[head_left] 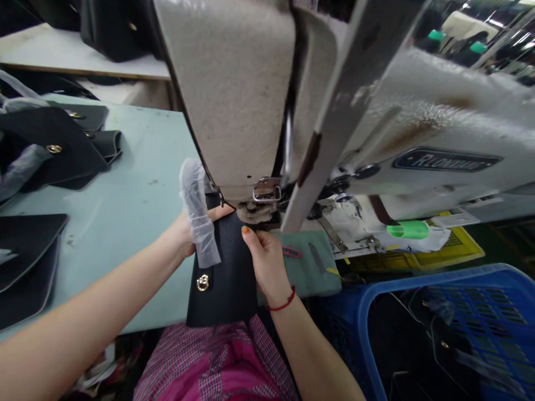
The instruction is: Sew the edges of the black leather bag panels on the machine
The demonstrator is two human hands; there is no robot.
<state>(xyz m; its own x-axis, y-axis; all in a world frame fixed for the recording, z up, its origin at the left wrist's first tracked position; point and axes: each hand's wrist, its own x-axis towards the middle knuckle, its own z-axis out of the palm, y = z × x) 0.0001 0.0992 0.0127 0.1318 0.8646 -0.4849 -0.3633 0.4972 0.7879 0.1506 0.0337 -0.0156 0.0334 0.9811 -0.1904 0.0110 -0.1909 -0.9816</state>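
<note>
A black leather bag panel (234,267) lies at the sewing machine's head (238,111), its far end under the machine and its near end over the table edge. A gold clasp (203,283) sits on its left side. My left hand (190,231) holds the panel's left edge, one finger stretched towards the needle area, partly hidden behind a strap wrapped in white film (198,217). My right hand (267,256) grips the right edge, thumb on top and other fingers underneath. The needle itself is hidden.
More black bag pieces (54,139) lie on the pale green table (146,167) at left. A blue basket (363,312) with black pieces stands at lower right. Small pink snips (291,252) lie right of my hand. Behind is a yellow crate (463,248).
</note>
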